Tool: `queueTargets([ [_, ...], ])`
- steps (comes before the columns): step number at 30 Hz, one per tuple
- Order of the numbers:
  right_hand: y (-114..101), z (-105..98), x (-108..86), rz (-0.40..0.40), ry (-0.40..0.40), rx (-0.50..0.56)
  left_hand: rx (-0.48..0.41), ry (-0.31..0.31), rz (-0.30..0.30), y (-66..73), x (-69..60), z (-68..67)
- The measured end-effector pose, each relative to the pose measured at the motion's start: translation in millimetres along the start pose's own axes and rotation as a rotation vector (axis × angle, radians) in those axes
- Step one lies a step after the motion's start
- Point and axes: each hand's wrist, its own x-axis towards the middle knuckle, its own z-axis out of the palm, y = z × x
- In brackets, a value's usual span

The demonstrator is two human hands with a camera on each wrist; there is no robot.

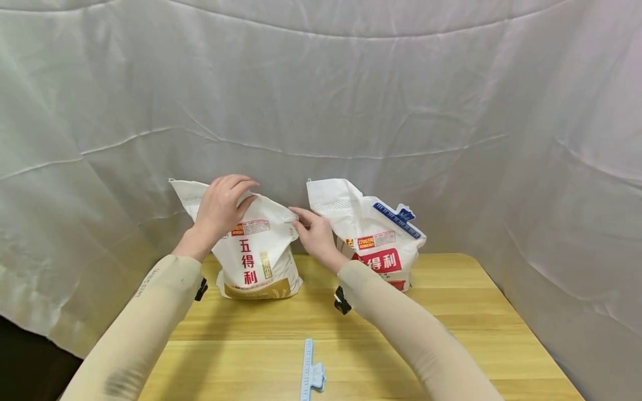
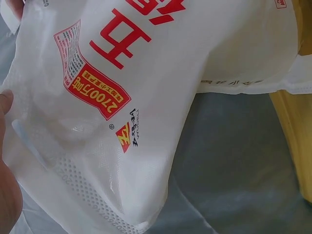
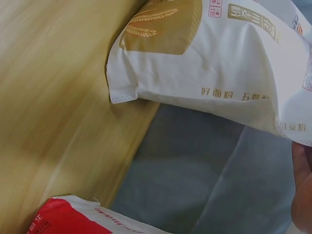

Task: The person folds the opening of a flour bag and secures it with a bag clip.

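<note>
A white flour bag (image 1: pixel 273 234) with red lettering and a gold base stands upright on the wooden table, its top slanting off to the left. My left hand (image 1: pixel 220 205) grips the bag's upper edge, fingers behind and thumb in front. At the bag's upper right corner, my right hand (image 1: pixel 317 234) pinches the edge between thumb and fingers. The left wrist view shows the bag's printed front (image 2: pixel 146 97) and part of the left hand (image 2: pixel 9 185) at the edge. In the right wrist view, part of the right hand (image 3: pixel 302 190) touches the bag's top corner (image 3: pixel 292 124).
To the right stands a second flour bag (image 1: pixel 343 214), its folded top held by a dark blue clip (image 1: pixel 398 219). A light blue clip (image 1: pixel 307 370) lies near the front of the wooden table (image 1: pixel 451 328). Grey cloth (image 1: pixel 321 100) hangs behind and at both sides.
</note>
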Motion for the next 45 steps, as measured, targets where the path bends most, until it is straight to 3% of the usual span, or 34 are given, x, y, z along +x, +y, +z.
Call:
queueTargets([
  [11, -2.3, 4.5, -0.3, -0.018, 0.041, 0.028, 0.012, 0.04, 0.004, -1.2, -5.3, -0.2],
  [20, -3.4, 10.2, -4.5, 0.014, 0.072, 0.056, 0.018, 0.047, 0.025, -1.6, -11.8, -1.7],
  [27, -3.6, 13.0, -6.6, -0.032, 0.12, 0.052, 0.003, 0.042, 0.036, -0.6, -16.9, -5.7],
  [34, -4.7, 14.8, -9.4, -0.026, 0.15, 0.058, 0.006, 0.041, 0.043, 1.9, -22.6, -9.2],
  [45, 0.7, 21.3, -13.0, -0.001, 0.172, -0.014, 0.016, 0.035, 0.046, 0.9, -33.6, -12.5],
])
